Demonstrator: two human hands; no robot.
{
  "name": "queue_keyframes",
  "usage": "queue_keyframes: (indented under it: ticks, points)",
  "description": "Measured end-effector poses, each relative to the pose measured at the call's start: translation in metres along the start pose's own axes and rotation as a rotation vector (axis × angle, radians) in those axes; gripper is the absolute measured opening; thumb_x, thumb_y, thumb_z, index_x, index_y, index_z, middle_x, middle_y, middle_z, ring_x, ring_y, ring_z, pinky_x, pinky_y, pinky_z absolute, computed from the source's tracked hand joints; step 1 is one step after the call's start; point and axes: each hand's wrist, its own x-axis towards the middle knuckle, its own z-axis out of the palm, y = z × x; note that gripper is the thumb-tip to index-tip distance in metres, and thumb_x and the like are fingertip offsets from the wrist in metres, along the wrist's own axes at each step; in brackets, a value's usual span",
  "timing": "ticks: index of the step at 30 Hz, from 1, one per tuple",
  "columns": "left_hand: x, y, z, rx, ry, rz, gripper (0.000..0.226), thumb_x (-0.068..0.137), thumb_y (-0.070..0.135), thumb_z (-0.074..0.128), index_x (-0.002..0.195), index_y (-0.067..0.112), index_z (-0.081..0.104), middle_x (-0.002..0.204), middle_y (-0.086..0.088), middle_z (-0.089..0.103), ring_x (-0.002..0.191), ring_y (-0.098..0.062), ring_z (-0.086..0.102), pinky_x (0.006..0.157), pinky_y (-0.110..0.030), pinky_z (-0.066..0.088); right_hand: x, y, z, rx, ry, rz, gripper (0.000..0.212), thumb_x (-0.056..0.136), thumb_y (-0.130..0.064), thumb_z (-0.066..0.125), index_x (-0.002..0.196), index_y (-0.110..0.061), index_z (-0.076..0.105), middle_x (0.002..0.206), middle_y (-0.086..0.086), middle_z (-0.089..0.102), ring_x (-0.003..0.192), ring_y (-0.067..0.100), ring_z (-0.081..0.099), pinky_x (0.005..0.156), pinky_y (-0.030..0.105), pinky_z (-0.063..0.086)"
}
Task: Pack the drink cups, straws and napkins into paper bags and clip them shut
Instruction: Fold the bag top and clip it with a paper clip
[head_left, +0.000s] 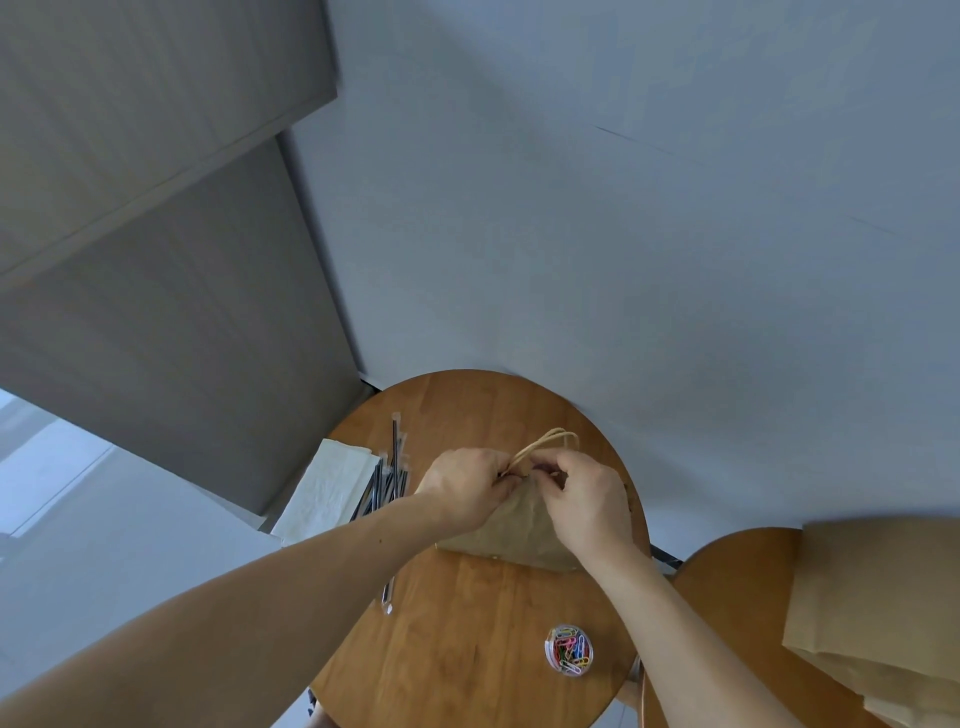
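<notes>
Nearest on the round wooden table (467, 634), a clear tub of coloured paper clips (569, 650) stands close to the front right rim, with bare wood between it and the paper bag (511, 535) further in. The bag sits about mid-table, its top drawn together to a narrow peak. Both hands meet at that peak: the left hand (462, 486) comes in from the left and the right hand (587, 501) from the right, the fingers of each curled and pinching the gathered top edge, knuckles almost touching. Whether a clip is caught between the fingers cannot be made out. The bag's pale cord handles (550, 440) loop up just beyond the fingertips. Left of the bag, partly under the left forearm, lies a bundle of dark wrapped straws (388, 480), and beside them white napkins (327, 491) overhang the table's left edge. To the right, a second wooden table (727, 597) stands just beside the first, carrying a stack of flat brown bags (872, 597). The far rim meets a pale wall (623, 260).
</notes>
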Motion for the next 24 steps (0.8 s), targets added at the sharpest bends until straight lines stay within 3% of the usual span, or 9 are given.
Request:
queue_keyframes:
  ticks: [5, 13, 18, 24]
  points:
    - [0.001, -0.003, 0.005, -0.053, 0.097, 0.008, 0.015, 0.098, 0.028, 0.055, 0.106, 0.020, 0.065, 0.089, 0.001, 0.070, 0.082, -0.020, 0.063, 0.064, -0.027, 0.037, 0.004, 0.003, -0.002, 0.103, 0.015, 0.047, 0.016, 0.090, -0.018, 0.070, 0.105, -0.019, 0.076, 0.098, -0.008, 0.075, 0.084, -0.002, 0.061, 0.071, -0.003, 0.038]
    - [0.000, -0.004, 0.005, -0.036, 0.148, 0.078, 0.017, 0.097, 0.022, 0.054, 0.103, 0.018, 0.069, 0.087, 0.003, 0.072, 0.079, -0.017, 0.063, 0.062, -0.024, 0.034, 0.008, 0.002, 0.004, -0.009, -0.042, -0.004, 0.016, 0.094, -0.020, 0.064, 0.104, -0.023, 0.075, 0.096, -0.008, 0.074, 0.086, 0.012, 0.068, 0.075, 0.028, 0.054]
    - [0.002, -0.006, 0.005, -0.014, 0.153, 0.104, 0.014, 0.096, 0.022, 0.055, 0.096, 0.018, 0.068, 0.081, 0.002, 0.070, 0.075, -0.018, 0.061, 0.063, -0.026, 0.033, 0.008, 0.006, 0.008, -0.065, -0.043, -0.059, 0.017, 0.092, -0.019, 0.065, 0.102, -0.028, 0.075, 0.093, -0.010, 0.074, 0.082, 0.011, 0.067, 0.070, 0.023, 0.050]
    - [0.004, -0.005, 0.007, -0.010, 0.182, 0.105, 0.014, 0.096, 0.021, 0.055, 0.092, 0.015, 0.067, 0.077, 0.001, 0.067, 0.072, -0.018, 0.057, 0.065, -0.028, 0.033, 0.011, 0.010, 0.008, -0.190, -0.103, -0.072, 0.015, 0.094, -0.026, 0.061, 0.100, -0.027, 0.074, 0.095, -0.008, 0.072, 0.083, 0.014, 0.066, 0.070, 0.033, 0.054]
